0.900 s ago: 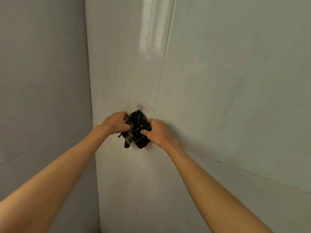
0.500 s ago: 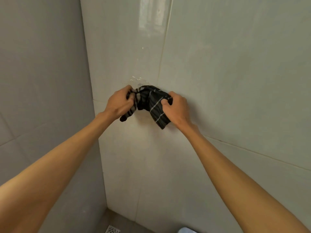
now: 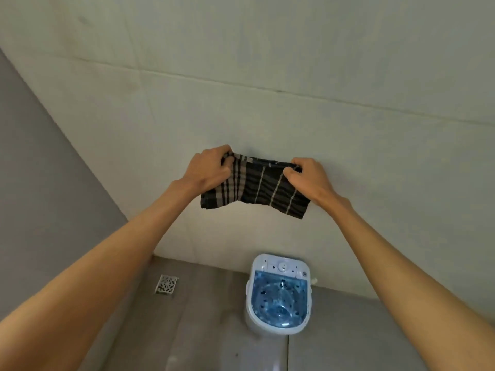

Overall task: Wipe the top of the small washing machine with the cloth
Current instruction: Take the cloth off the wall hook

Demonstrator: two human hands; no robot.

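A dark cloth [image 3: 254,190] with pale stripes is stretched out between both hands, held up in front of the tiled wall. My left hand [image 3: 207,170] grips its left top corner and my right hand [image 3: 308,178] grips its right top corner. Far below, on the floor against the wall, stands the small washing machine [image 3: 278,293], white with a see-through blue lid and a control panel at its back. The cloth hangs well above the machine and does not touch it.
A pale tiled wall [image 3: 267,76] fills the upper view, and a grey side wall [image 3: 40,183] stands on the left. A metal floor drain [image 3: 166,284] lies in the grey floor left of the machine.
The bunched cloth came off the wall hook and is now spread between my hands. My view has tilted down, bringing the floor, drain and washing machine into sight.
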